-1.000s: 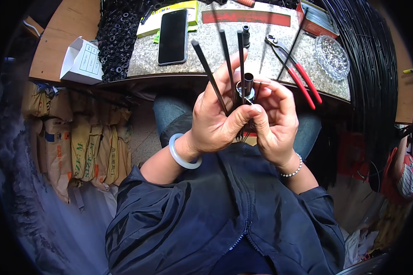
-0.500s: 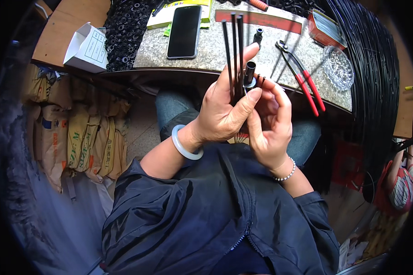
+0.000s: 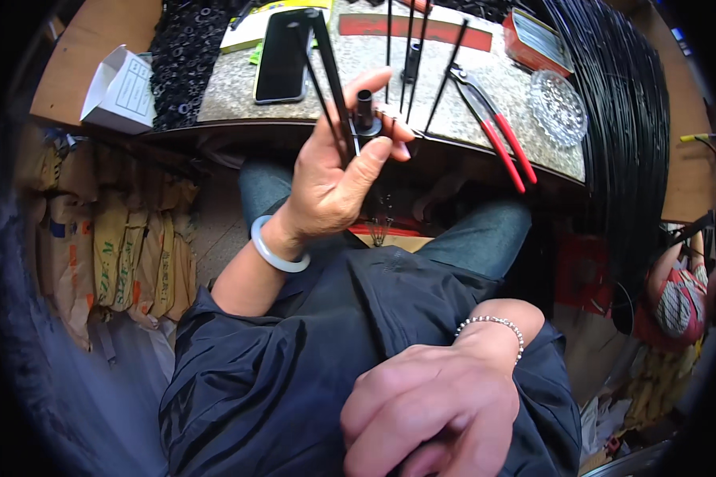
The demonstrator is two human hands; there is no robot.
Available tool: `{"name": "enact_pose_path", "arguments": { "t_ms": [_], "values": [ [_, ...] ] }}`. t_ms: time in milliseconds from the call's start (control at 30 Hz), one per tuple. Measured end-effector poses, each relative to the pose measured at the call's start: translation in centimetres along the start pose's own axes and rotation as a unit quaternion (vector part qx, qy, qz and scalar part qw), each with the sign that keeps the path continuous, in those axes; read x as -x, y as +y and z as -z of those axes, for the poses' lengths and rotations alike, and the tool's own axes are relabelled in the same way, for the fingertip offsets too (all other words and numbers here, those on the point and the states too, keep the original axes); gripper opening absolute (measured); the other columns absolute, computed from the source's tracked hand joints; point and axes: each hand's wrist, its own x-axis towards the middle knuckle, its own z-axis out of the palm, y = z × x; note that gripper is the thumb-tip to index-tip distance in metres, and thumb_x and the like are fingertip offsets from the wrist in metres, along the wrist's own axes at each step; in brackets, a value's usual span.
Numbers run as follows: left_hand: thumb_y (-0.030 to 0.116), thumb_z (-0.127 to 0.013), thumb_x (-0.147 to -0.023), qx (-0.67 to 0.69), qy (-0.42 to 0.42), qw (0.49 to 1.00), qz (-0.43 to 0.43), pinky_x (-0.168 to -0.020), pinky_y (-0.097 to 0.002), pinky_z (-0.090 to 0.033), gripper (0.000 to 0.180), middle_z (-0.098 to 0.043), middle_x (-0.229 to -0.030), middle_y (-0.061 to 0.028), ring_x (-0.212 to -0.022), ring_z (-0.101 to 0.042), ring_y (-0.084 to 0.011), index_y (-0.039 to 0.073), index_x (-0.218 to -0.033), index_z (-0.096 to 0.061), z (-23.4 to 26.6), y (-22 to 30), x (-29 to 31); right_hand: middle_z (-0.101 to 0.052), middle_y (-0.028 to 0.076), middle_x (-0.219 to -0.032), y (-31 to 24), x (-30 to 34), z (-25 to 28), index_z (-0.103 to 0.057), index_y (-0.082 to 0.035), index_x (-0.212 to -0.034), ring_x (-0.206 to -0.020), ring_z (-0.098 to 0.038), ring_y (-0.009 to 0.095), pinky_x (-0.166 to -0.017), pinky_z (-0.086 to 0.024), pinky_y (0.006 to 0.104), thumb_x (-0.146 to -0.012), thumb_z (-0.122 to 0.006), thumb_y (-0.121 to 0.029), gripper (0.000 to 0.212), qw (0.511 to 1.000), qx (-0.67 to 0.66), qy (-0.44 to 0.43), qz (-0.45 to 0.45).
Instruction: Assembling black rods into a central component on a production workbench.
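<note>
My left hand (image 3: 326, 187) is raised in front of the bench's near edge, its thumb and fingers closed around a black tubular hub (image 3: 365, 111) with a wide collar. Several thin black rods (image 3: 327, 60) fan upward around the hub, some of them passing through the hand; how each one joins it is hidden. Low over my jacket, close to the camera, is my right hand (image 3: 433, 409) with its back up and fingers curled in. Whatever it grips, if anything, is out of sight.
On the stone slab lie cutting pliers (image 3: 503, 137) with red handles, a phone (image 3: 285, 56), a glass dish (image 3: 558, 107) and a red box (image 3: 537, 44). Left are a white carton (image 3: 121, 91) and heaped black rings (image 3: 187, 71); right, bundled black rods (image 3: 620, 119). Another person (image 3: 680, 298) sits far right.
My right hand has left the hub and come down and back toward my chest, fingers curled. The rods have spread apart around the hub. My left hand still holds it.
</note>
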Motion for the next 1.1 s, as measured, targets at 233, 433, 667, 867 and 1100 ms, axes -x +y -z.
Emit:
{"name": "enact_pose_path", "arguments": {
  "t_ms": [233, 433, 667, 867, 1100],
  "values": [
    [0.006, -0.050, -0.093, -0.004, -0.011, 1.000, -0.008, -0.080, -0.0255, -0.047, 0.048, -0.050, -0.100, -0.0085, -0.086, -0.054, -0.0119, -0.001, -0.136, -0.031, 0.0, -0.4, -0.3, -0.059, 0.008, -0.083, 0.4, -3.8, -9.2, -0.058, -0.006, -0.072, -0.061, -0.051, 0.016, -0.053, -0.041, 0.0263, -0.088, -0.051, -0.014, 0.019, 0.806, -0.016, 0.590, -0.032],
    [0.010, -0.050, -0.092, -0.005, 0.010, 1.000, 0.009, -0.079, -0.0280, -0.045, 0.052, -0.055, -0.093, -0.0084, -0.082, -0.053, -0.0137, -0.004, -0.136, -0.027, 0.3, 0.0, 0.3, -0.060, 0.016, -0.091, 1.0, 1.9, 3.4, -0.056, -0.005, -0.075, -0.075, -0.057, 0.025, -0.057, -0.049, 0.0347, -0.085, -0.057, -0.002, 0.010, 0.984, 0.142, 0.057, 0.088],
    [0.012, -0.052, -0.092, 0.028, 0.002, 1.000, 0.009, -0.084, -0.0300, -0.044, 0.060, -0.057, -0.100, -0.0130, -0.086, -0.056, -0.0158, -0.002, -0.140, -0.018, 0.6, 0.0, -0.1, -0.061, 0.013, -0.100, 4.5, 2.9, 17.8, -0.059, -0.005, -0.109, -0.092, -0.057, 0.029, -0.078, -0.047, 0.0378, -0.081, -0.067, -0.029, 0.037, 0.510, 0.813, 0.242, -0.141],
    [0.007, -0.049, -0.093, 0.025, -0.018, 0.999, 0.012, -0.084, -0.0288, -0.046, 0.051, -0.056, -0.104, -0.0122, -0.090, -0.056, -0.0150, 0.000, -0.138, -0.025, 1.2, -0.4, -0.4, -0.060, 0.012, -0.091, 7.8, 2.5, 22.3, -0.061, -0.007, -0.102, -0.090, -0.058, 0.031, -0.078, -0.048, 0.0417, -0.083, -0.062, -0.031, 0.031, 0.460, 0.824, 0.184, -0.274],
    [0.001, -0.049, -0.092, 0.031, -0.003, 1.000, -0.003, -0.083, -0.0297, -0.049, 0.044, -0.052, -0.110, -0.0110, -0.098, -0.056, -0.0160, 0.001, -0.133, -0.033, 2.1, -1.1, 0.3, -0.047, 0.002, -0.072, 3.1, 1.5, 16.6, -0.051, -0.003, -0.075, -0.063, -0.045, 0.011, -0.058, -0.040, 0.0212, -0.096, -0.050, -0.027, 0.032, 0.801, 0.243, 0.541, -0.087]
  ]
}}
